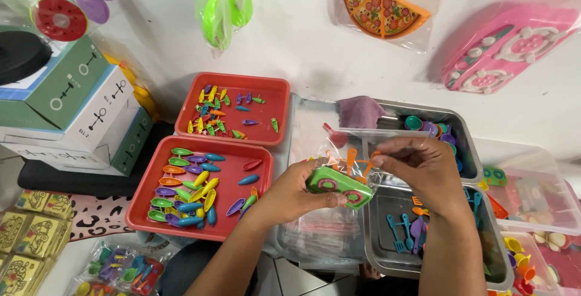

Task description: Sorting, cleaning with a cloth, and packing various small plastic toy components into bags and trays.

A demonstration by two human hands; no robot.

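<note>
I watched the left hand clamp the green toy stove from below, thumb pressed on its front edge. The right hand pinched the clear plastic bag just above it, orange utensils poking up between both hands, over the metal tray.
</note>
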